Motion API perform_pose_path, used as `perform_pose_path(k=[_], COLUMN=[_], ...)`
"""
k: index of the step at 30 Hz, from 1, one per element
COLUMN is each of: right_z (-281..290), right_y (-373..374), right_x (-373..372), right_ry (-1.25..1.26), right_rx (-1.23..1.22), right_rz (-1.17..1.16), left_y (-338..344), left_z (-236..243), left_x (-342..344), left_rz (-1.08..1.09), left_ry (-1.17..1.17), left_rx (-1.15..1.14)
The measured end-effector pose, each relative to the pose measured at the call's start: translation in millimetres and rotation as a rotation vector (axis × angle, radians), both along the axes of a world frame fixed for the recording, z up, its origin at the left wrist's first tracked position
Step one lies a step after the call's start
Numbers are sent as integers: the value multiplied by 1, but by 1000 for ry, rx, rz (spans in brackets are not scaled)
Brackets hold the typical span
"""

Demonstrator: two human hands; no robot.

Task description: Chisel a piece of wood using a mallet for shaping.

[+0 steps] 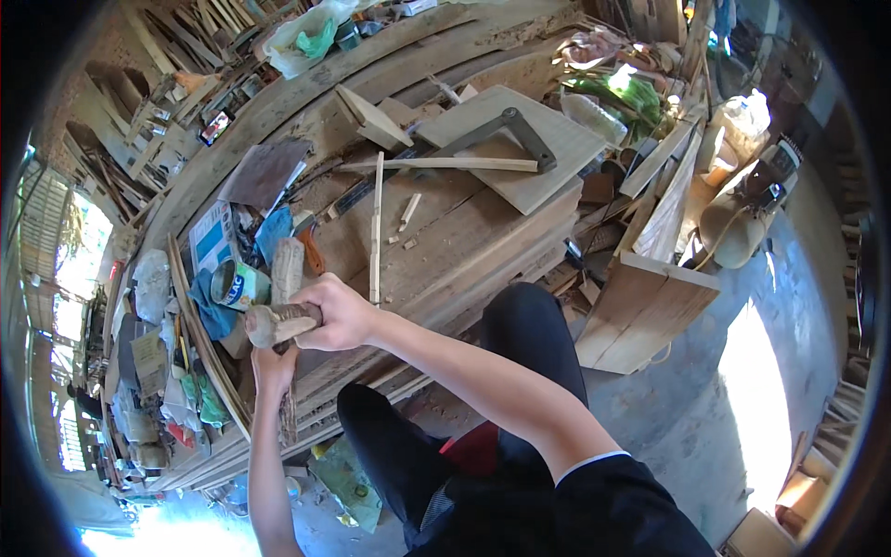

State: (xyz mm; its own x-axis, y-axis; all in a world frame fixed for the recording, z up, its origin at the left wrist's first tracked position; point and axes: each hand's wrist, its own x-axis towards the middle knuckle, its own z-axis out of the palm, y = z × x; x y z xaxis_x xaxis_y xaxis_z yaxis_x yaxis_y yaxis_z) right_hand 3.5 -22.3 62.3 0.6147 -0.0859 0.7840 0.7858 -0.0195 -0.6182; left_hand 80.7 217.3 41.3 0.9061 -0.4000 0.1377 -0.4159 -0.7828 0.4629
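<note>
My right hand (336, 314) is closed around a thick, round-ended wooden piece (265, 329) that looks like a mallet. It is held over the left part of the workbench. Just below it, my left hand (273, 368) has its fingers curled in, and the mallet-like piece partly covers them. What that hand grips is hidden. A rough length of wood (288, 265) runs beneath both hands, its upper end showing beyond them. To the left of the hands an open tin can (239, 284) lies tilted beside a blue cloth (212, 306).
On the wooden workbench (441, 246) lie a thin wooden strip (376, 227), small offcuts (409, 212), a metal square (515, 130) and a flat board (566, 153). An orange cord bundle (315, 252) is near the hands. A wooden box (640, 311) stands at the right.
</note>
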Motion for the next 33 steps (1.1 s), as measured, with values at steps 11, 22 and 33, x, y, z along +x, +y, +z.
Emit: perform_pose_path(k=[11, 22, 33], right_z=[3, -11, -84], right_y=[-6, -104, -87], right_x=[12, 114, 150], right_ry=[68, 495, 350], right_rx=[-524, -727, -879], right_rz=[-175, -267, -326], left_y=[-108, -150, -115], left_z=[150, 142, 115], left_x=[-72, -61, -120], left_rz=[-353, -502, -811], left_ry=[17, 462, 245], left_rx=[-1046, -1129, -889])
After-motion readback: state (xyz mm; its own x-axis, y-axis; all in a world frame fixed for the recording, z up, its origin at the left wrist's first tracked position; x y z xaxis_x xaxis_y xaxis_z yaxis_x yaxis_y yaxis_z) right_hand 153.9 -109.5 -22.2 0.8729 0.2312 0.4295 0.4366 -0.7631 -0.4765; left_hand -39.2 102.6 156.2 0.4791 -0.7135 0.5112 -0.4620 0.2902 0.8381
